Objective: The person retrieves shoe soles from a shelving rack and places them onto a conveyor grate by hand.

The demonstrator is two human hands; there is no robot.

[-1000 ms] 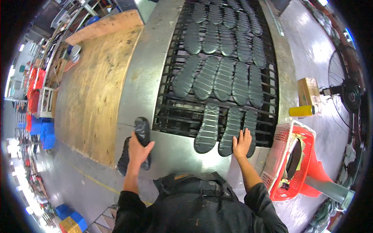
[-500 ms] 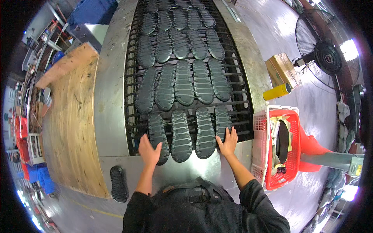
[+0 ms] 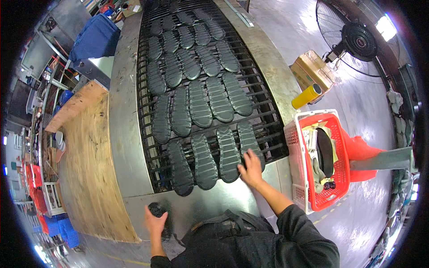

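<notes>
Near the front left corner of the metal frame, my left hand (image 3: 155, 222) has its fingers and thumb closed around a loose black shoe sole (image 3: 157, 209), partly hidden by the hand. My right hand (image 3: 251, 170) lies with fingers spread on the lower end of the rightmost sole (image 3: 249, 136) in the nearest row. Beside that one, other ribbed black soles (image 3: 204, 163) lie side by side, their near ends overlapping the steel plate (image 3: 219, 196). Further rows of soles (image 3: 199, 105) extend away on the dark slatted conveyor (image 3: 263, 114).
A wooden board (image 3: 91, 165) lies left of the conveyor. To the right stand a red and white plastic basket (image 3: 321, 205) with mixed items, a yellow cylinder (image 3: 306, 96), a cardboard box (image 3: 313, 70) and a black fan (image 3: 359, 41). Blue cloth (image 3: 94, 38) is at the far left.
My left hand has left the front row's left sole and moved down to the loose sole, closing on it. My right hand has shifted slightly left and down. The view has turned.
</notes>
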